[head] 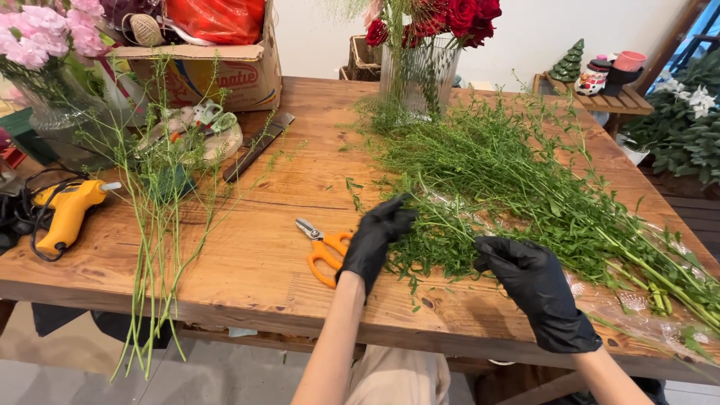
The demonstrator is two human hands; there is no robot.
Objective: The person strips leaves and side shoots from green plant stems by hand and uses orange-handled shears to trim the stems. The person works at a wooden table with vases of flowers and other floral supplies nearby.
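Head view: you're working at the near edge of the wooden table [247,262], both hands in black gloves; your left hand [373,238] is reaching into the near end of the pile of green stems [517,180], fingers curled and pinching leafy sprigs; your right hand [536,289] is sitting at the near-right side of the same pile, fingers bent inward over foliage, but I cannot tell whether it's actually gripping a stem or just resting on it. The pile is lying on a clear plastic sheet [637,300], spreading diagonally from the table's middle to its near-right corner; cut ends are pointing toward that corner.

Orange-handled scissors [322,247] are lying flat just left of your left hand, near the front edge, blades pointing toward the far-left; a thin bundle of long sparse stems [154,247] is lying further left, its ends hanging over the front edge; a yellow glue gun [67,214] is resting at the left edge with its black cord beside it.

At the far-left corner a cardboard box [217,71] is standing beside a glass vase of pink flowers [41,45]; a ribbed glass vase with red roses [420,67] is standing at the far edge, just behind the top of the pile; a small side shelf [607,97] with ceramic ornaments is sitting beyond the far-right corner.
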